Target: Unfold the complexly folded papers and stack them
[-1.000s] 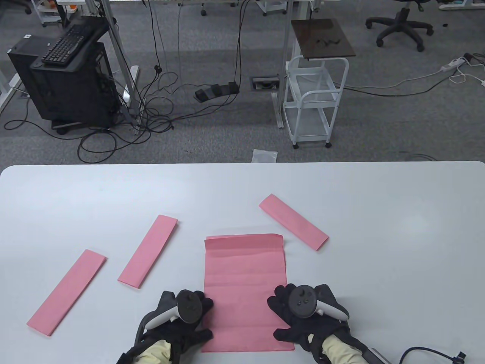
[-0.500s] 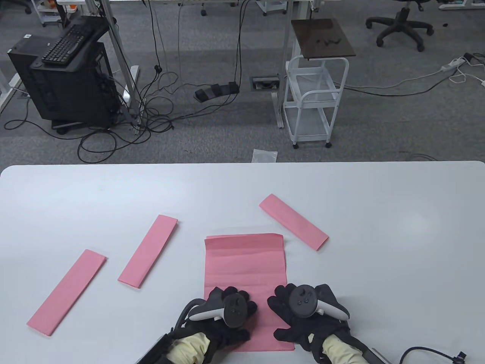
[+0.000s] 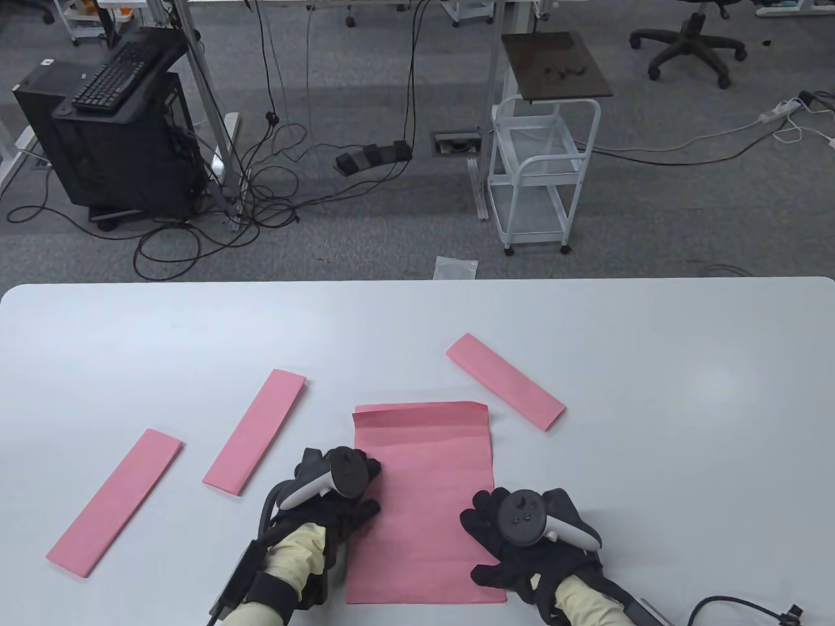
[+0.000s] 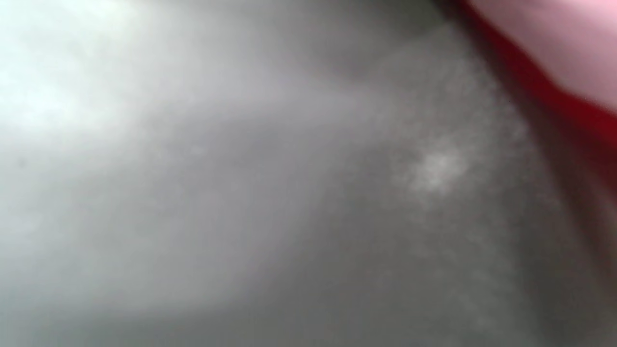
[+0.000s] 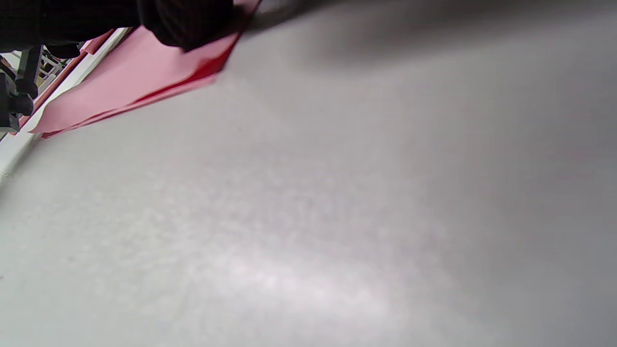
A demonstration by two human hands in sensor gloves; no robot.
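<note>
An unfolded pink sheet (image 3: pixel 424 495) lies flat on the white table (image 3: pixel 652 391), with a small flap still turned over along its far edge. My left hand (image 3: pixel 339 486) rests flat on the sheet's left edge, about halfway up. My right hand (image 3: pixel 515 528) presses flat on the sheet's right edge near the front; its fingers (image 5: pixel 188 21) lie on the pink sheet (image 5: pixel 135 72) in the right wrist view. Three folded pink strips lie around: far left (image 3: pixel 116 502), left of the sheet (image 3: pixel 256 430), and back right (image 3: pixel 505 380). The left wrist view is blurred, with pink paper (image 4: pixel 554 43) at its top right.
Beyond the table's far edge are a white cart (image 3: pixel 541 169), a black computer stand (image 3: pixel 111 137) and floor cables. A black cable (image 3: pixel 737 606) lies at the front right corner of the table.
My left hand slid right across the sheet's lower part, then moved back left and farther up along its left edge. The right hand stayed still.
</note>
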